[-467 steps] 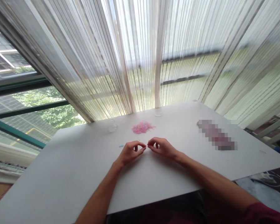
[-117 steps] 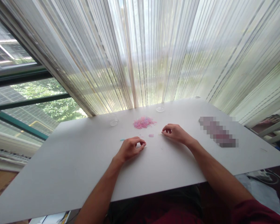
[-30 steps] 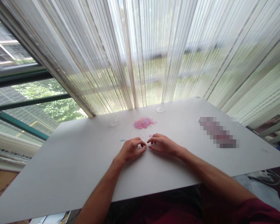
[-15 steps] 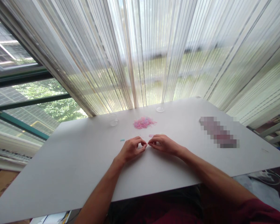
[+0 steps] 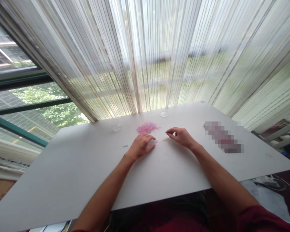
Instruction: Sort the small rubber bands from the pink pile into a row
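Observation:
My left hand hovers low above the white table with thumb and fingers apart, nothing seen between them. Just beyond its fingertips lies a small lilac bundle of thin strips. My right hand is pinched, thumb against fingers; whatever is in the pinch is too small to make out. Below those fingertips is a small pale yellow strip-like piece. Past both hands sits a loose pile of thin pink and pastel strips. A small teal piece rests left of my left hand.
A clear round container stands at the back left of the table. A clear shallow dish or lid lies near the back edge. On the right is a pixelated long object. A striped sheer curtain hangs behind.
My hands were fingertip to fingertip and have parted. The right hand moved right and away from me, still pinched; the left hand's fingers opened. The view shifted slightly.

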`<state>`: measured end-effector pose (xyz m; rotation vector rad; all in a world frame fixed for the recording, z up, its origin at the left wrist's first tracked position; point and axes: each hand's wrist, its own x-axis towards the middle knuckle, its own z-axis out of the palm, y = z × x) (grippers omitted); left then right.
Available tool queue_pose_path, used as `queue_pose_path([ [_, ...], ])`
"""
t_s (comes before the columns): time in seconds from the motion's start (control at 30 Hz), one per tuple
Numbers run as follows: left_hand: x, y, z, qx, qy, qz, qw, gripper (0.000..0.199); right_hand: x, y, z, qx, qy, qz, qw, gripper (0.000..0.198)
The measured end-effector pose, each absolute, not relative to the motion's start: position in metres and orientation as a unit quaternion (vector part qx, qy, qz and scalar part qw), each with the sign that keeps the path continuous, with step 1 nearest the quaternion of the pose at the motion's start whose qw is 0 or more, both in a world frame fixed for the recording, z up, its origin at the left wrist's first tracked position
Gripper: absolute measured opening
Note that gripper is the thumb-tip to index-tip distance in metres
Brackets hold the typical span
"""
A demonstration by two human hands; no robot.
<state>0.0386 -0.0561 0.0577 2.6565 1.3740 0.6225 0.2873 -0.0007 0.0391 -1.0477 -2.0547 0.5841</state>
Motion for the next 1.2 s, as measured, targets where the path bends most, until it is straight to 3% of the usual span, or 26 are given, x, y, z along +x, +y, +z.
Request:
queue_pose_path([
  [0.23, 0.048, -0.044, 0.053, 0.860, 0.455, 0.221, 0.065, 0.012, 0.286, 0.000, 0.035, -0.395, -0.815, 0.253, 0.341, 0.015],
  [0.67, 0.046, -0.048, 0.045, 0.853, 0.472, 0.222, 0.008, 0.014, 0.282, -0.001, 0.036, -0.411, -0.820, 0.257, 0.304, 0.013],
  [1.2, 0.044, -0.052, 0.045, 0.850, 0.468, 0.241, 0.020, 0.013, 0.284, -0.001, 0.033, -0.389, -0.843, 0.232, 0.290, 0.016],
])
